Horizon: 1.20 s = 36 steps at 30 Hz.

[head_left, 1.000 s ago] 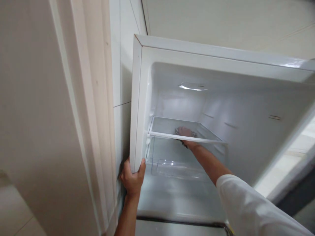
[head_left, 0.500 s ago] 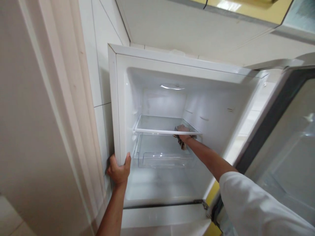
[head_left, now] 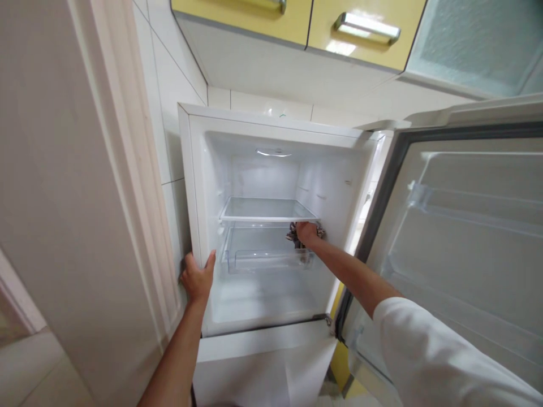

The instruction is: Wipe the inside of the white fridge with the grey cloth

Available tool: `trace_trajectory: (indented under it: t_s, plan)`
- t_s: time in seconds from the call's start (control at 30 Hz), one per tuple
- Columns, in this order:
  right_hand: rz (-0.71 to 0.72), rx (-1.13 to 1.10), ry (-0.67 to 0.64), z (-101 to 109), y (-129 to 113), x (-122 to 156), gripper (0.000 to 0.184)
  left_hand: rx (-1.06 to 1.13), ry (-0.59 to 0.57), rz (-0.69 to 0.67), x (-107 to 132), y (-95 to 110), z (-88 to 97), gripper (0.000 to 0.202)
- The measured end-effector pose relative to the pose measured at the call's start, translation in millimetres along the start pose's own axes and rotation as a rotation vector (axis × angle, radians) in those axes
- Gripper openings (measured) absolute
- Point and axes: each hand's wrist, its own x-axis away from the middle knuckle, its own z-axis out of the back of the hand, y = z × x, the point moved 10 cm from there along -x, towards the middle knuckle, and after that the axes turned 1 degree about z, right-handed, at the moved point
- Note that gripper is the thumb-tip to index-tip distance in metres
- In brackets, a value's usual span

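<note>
**Cloth held at the shelf corner inside an open fridge**

The right grip (head_left: 306, 233) is a bare hand reaching deep into the upper compartment of the fridge (head_left: 192, 186). Its fingers are closed around a crumpled patterned cloth (head_left: 292, 232). Hand and cloth sit at the front right corner of the glass shelf (head_left: 267, 210), just under its front edge and close to the right inner wall. A clear plastic bin (head_left: 265, 260) stands below the shelf, with its right end just beneath the cloth.

The left grip (head_left: 197, 277) clasps the left front edge of the fridge low down. The thumb lies on the inner face and the fingers are wrapped round the outer side, next to the tiled wall (head_left: 169, 90).

The fridge door (head_left: 466, 237) stands wide open on the right, with its moulded door racks in view. A white sleeve (head_left: 428, 350) covers the right upper arm. Yellow cupboards (head_left: 365, 45) with metal handles hang above the fridge.
</note>
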Motion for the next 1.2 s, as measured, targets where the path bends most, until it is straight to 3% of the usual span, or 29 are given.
trace_trajectory:
  t_s: [0.2, 0.33, 0.5, 0.7, 0.83, 0.93, 1.07, 1.2]
  plan:
    - [0.088, 0.373, 0.026, 25, -9, 39, 0.038, 0.042, -0.180, 0.041, 2, 10, 9.1, 0.058]
    - [0.317, 0.478, 0.022, 33, -32, 70, 0.035, 0.041, -0.238, 0.052, 1, 16, 15.5, 0.058]
    - [0.570, 0.502, 0.063, 42, -55, 113, 0.050, 0.018, -0.288, 0.059, 1, 18, 18.5, 0.062]
    - [0.504, 0.436, 0.261, 72, -65, 143, 0.057, -0.006, -0.315, 0.050, 4, 21, 23.8, 0.063]
    - [0.368, 0.057, 0.522, 112, -67, 166, 0.056, 0.004, -0.322, 0.075, 9, 25, 27.7, 0.063]
    - [0.321, -0.326, 0.592, 121, -67, 185, 0.056, 0.035, -0.307, 0.102, 23, 20, 34.2, 0.056]
    - [0.190, -1.032, 0.448, 89, -62, 198, 0.035, 0.165, -0.300, 0.128, 64, -1, 44.5, 0.039]
    - [0.095, -1.314, 0.234, 36, -80, 211, 0.029, 0.383, -0.294, 0.110, 118, -15, 53.8, 0.030]
